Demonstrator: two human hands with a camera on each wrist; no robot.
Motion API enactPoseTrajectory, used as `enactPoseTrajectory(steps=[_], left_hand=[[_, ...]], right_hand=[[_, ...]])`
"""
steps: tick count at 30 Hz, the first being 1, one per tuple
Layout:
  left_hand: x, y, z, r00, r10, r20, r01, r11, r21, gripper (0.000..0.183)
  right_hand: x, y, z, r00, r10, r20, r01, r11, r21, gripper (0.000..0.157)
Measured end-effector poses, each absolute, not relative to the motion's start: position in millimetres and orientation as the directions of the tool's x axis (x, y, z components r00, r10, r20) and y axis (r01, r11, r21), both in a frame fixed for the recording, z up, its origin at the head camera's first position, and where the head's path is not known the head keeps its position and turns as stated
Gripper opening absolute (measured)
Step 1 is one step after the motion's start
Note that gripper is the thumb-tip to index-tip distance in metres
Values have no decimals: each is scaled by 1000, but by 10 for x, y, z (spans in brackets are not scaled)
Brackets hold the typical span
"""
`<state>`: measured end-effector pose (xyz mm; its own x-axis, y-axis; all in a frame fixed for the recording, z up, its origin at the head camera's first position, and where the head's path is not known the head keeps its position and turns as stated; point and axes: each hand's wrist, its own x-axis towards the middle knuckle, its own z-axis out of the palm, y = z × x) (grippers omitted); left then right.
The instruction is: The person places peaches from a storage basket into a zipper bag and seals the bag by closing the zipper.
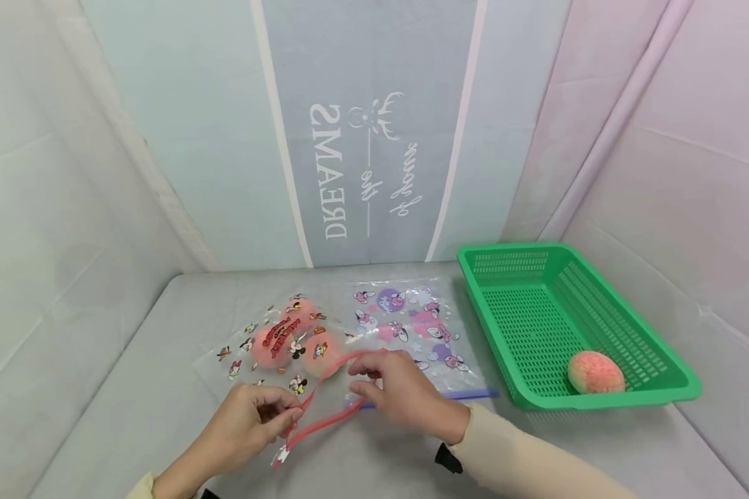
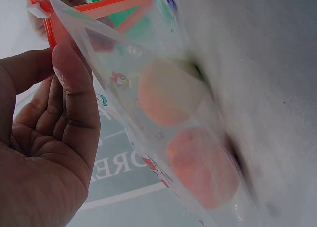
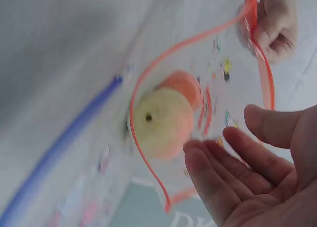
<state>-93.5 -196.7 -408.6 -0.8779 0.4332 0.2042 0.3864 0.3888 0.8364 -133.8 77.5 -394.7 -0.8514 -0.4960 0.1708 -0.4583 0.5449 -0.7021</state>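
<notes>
A clear zip bag (image 1: 225, 378) with cartoon prints lies on the table, its mouth gaping between red zip strips (image 1: 324, 421). Three peaches are inside; a pale yellow-and-pink peach (image 3: 161, 125) is nearest the mouth. My left hand (image 1: 243, 424) pinches the bag's near left corner at the strip, between thumb and index finger. At the other end of the mouth, my right hand (image 1: 402, 391) has its fingers beside the far strip, relaxed and slightly bent, holding nothing. The left wrist view shows two of the peaches (image 2: 203, 167) through the plastic.
A second clear bag (image 1: 406, 326), with pink and purple prints and a blue-purple zip strip (image 1: 471, 394), lies flat to the right, partly under the first. Further right stands a green basket (image 1: 505, 346) holding one peach (image 1: 595, 373). Cloth walls enclose the table.
</notes>
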Motion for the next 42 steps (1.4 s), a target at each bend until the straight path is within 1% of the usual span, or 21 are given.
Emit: enactPoseTrajectory(steps=[2, 4, 6, 9, 12, 14, 18, 22, 24, 28, 31, 33, 35, 38, 40, 42], left_hand=[[-933, -1967, -4080, -880, 432, 196, 379, 392, 838, 10], [-933, -1967, -4074, -883, 431, 187, 371, 396, 840, 10], [-933, -1969, -4072, -884, 430, 182, 367, 400, 839, 10], [-932, -1972, -4072, -887, 427, 176, 363, 408, 838, 11], [-924, -1976, -4078, -892, 422, 164, 351, 416, 839, 10], [-918, -1977, -4083, -894, 420, 154, 341, 419, 841, 10], [-907, -1978, -4090, -899, 418, 134, 321, 418, 850, 8], [-906, -1980, -4093, -897, 420, 136, 325, 419, 848, 8], [-902, -1980, -4096, -895, 424, 141, 333, 423, 843, 7], [-885, -1988, -4104, -893, 423, 152, 353, 452, 819, 6], [-871, -2026, -4121, -883, 420, 210, 412, 478, 776, 6], [-865, -2077, -4144, -858, 430, 282, 482, 481, 732, 5], [-864, -2147, -4171, -810, 457, 368, 569, 458, 683, 6], [-862, -2274, -4208, -689, 535, 489, 715, 391, 580, 24], [-869, -2341, -4226, -584, 592, 556, 806, 341, 484, 39], [-874, -2384, -4237, -494, 637, 591, 868, 319, 381, 49]], right_hand=[[-1349, 849, -3930, -848, -486, 210, -481, 539, -692, 12], [-1376, 917, -3927, -842, -465, 274, -519, 558, -647, 12], [-1421, 975, -3940, -824, -444, 351, -565, 596, -570, 15], [-1498, 1040, -3989, -785, -421, 455, -606, 674, -423, 24], [-1569, 1074, -4061, -754, -430, 496, -614, 730, -300, 32], [-1603, 1084, -4112, -742, -448, 499, -617, 747, -247, 35], [-1661, 1089, -4203, -703, -486, 520, -644, 745, -174, 34], [-1721, 1091, -4270, -631, -508, 586, -682, 724, -108, 24], [-1737, 1094, -4284, -609, -512, 606, -689, 720, -84, 21], [-1741, 1092, -4283, -603, -507, 616, -686, 723, -76, 18], [-1742, 1084, -4271, -599, -501, 625, -688, 722, -80, 17], [-1743, 1079, -4264, -597, -499, 628, -689, 720, -82, 17], [-1745, 1073, -4260, -597, -498, 629, -690, 719, -86, 17], [-1743, 1065, -4254, -606, -495, 623, -688, 719, -97, 17], [-1745, 1063, -4251, -614, -492, 617, -685, 720, -108, 18], [-1751, 1063, -4244, -622, -487, 613, -683, 721, -120, 18]])
